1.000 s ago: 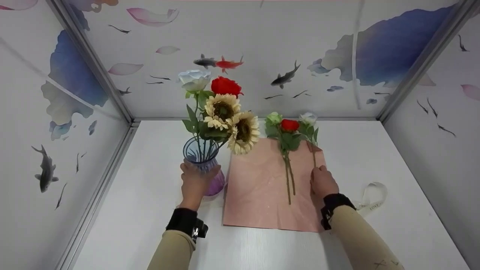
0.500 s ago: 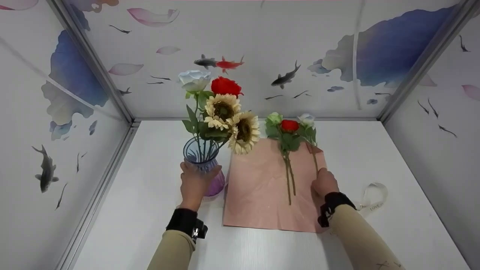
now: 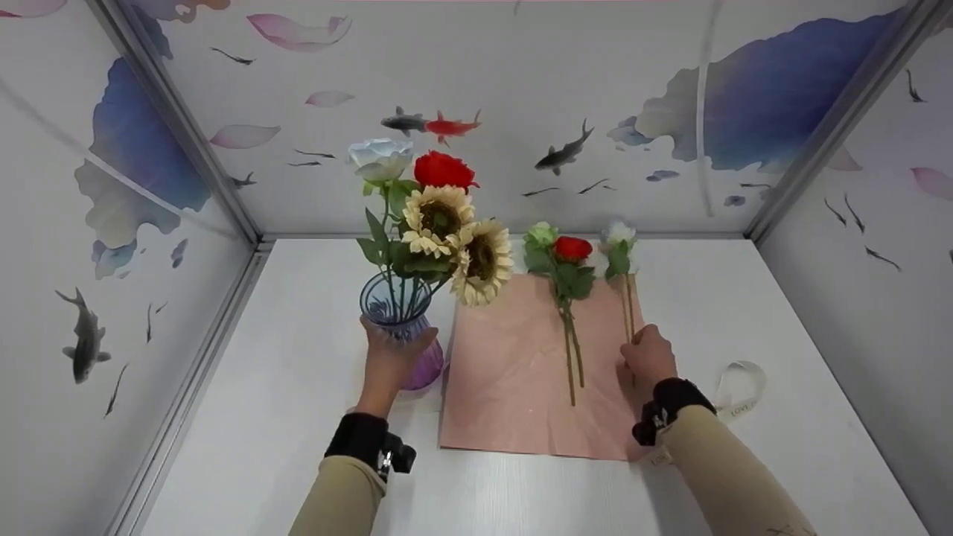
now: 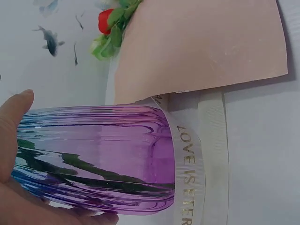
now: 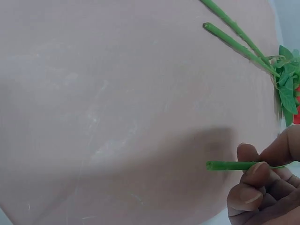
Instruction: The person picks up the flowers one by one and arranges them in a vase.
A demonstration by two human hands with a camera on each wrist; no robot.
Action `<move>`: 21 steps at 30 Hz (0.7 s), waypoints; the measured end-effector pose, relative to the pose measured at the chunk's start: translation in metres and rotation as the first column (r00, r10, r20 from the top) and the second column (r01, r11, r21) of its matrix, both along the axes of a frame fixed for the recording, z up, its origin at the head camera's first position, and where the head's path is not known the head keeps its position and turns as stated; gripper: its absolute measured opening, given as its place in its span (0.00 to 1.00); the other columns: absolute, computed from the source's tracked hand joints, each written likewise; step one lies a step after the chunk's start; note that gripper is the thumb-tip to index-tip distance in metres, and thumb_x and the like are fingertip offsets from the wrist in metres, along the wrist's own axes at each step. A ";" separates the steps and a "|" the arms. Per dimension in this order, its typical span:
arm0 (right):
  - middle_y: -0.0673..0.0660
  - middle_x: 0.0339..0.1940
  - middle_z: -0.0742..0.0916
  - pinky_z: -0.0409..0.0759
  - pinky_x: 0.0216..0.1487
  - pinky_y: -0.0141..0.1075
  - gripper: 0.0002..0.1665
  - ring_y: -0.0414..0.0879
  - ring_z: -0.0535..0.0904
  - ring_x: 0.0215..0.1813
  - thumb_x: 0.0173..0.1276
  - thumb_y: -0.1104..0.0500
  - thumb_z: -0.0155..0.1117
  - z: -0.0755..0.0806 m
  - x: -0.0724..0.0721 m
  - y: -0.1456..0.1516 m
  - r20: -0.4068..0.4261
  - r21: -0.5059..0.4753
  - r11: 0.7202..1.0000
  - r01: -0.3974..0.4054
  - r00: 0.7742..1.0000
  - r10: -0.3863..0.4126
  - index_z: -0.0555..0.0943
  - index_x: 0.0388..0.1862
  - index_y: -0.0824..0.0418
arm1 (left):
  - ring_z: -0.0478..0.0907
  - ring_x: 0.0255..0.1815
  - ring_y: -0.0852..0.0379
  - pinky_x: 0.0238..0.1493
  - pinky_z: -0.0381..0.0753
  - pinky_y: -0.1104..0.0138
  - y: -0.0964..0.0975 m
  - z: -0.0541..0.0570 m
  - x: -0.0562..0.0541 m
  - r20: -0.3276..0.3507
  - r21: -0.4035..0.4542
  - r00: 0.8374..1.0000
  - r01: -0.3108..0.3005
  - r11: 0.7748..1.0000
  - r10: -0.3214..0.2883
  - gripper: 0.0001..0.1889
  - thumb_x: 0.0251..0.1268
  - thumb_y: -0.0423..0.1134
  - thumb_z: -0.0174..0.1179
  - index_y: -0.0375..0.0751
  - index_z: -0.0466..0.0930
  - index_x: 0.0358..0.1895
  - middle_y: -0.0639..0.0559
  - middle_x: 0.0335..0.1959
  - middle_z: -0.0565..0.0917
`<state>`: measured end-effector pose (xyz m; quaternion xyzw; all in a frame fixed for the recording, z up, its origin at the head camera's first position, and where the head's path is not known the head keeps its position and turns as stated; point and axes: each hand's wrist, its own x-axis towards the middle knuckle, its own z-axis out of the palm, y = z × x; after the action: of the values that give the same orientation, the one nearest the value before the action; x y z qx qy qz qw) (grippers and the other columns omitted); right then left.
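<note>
My left hand (image 3: 387, 363) grips the neck of a blue-to-purple glass vase (image 3: 426, 363). Standing in it are a white rose (image 3: 381, 158), a red rose (image 3: 445, 171) and two cream sunflowers (image 3: 438, 218), their stems visible through the glass in the left wrist view. At the right edge of the pink wrapping paper (image 3: 514, 372), my right hand (image 3: 650, 356) pinches the stem (image 5: 229, 165) of another white rose (image 3: 619, 234), whose bloom points to the back wall. A second red rose (image 3: 573, 249) and a pale green rose (image 3: 541, 234) lie on the paper to its left.
A white ribbon (image 3: 744, 402) with gold lettering curls on the table right of my right wrist. More ribbon (image 4: 187, 173) passes by the vase base, close to the paper's edge. White walls (image 3: 476, 67) printed with fish and petals enclose the table.
My right hand has turned the white rose on the paper's right side, and its bloom has shifted slightly. More of its stem shows. My left hand stays on the vase.
</note>
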<state>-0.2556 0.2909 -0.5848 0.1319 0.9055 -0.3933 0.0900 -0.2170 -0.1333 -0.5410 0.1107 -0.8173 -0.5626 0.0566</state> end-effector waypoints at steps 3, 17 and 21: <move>0.64 0.38 0.83 0.76 0.34 0.39 0.13 0.52 0.79 0.37 0.75 0.60 0.48 0.002 0.000 0.000 -0.049 -0.027 1.000 0.004 0.999 -0.005 0.66 0.51 0.68 | 0.60 0.78 0.35 0.76 0.61 0.45 -0.003 -0.001 0.000 0.015 0.005 1.000 0.021 1.000 -0.021 0.68 0.53 0.53 0.77 0.37 0.28 0.80 0.30 0.77 0.56; 0.72 0.40 0.84 0.81 0.29 0.46 0.11 0.52 0.79 0.24 0.77 0.63 0.49 0.012 0.002 -0.005 -0.185 -0.314 0.948 -0.058 0.983 -0.001 0.63 0.52 0.66 | 0.47 0.81 0.29 0.77 0.55 0.42 -0.017 0.001 0.009 0.138 -0.001 0.981 0.138 0.990 -0.137 0.62 0.57 0.46 0.68 0.31 0.27 0.80 0.25 0.78 0.49; 0.76 0.41 0.83 0.84 0.30 0.46 0.08 0.55 0.82 0.25 0.78 0.63 0.49 0.019 0.000 -0.012 -0.230 -0.363 0.927 -0.090 0.973 0.004 0.63 0.50 0.64 | 0.49 0.80 0.30 0.76 0.56 0.41 -0.019 -0.003 0.012 0.118 -0.048 0.982 0.155 0.987 -0.148 0.63 0.56 0.48 0.70 0.31 0.29 0.80 0.27 0.78 0.50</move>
<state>-0.2554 0.2789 -0.5662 0.0453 0.8220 -0.5674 0.0194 -0.2055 -0.1527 -0.5435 0.0783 -0.8409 -0.5346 -0.0300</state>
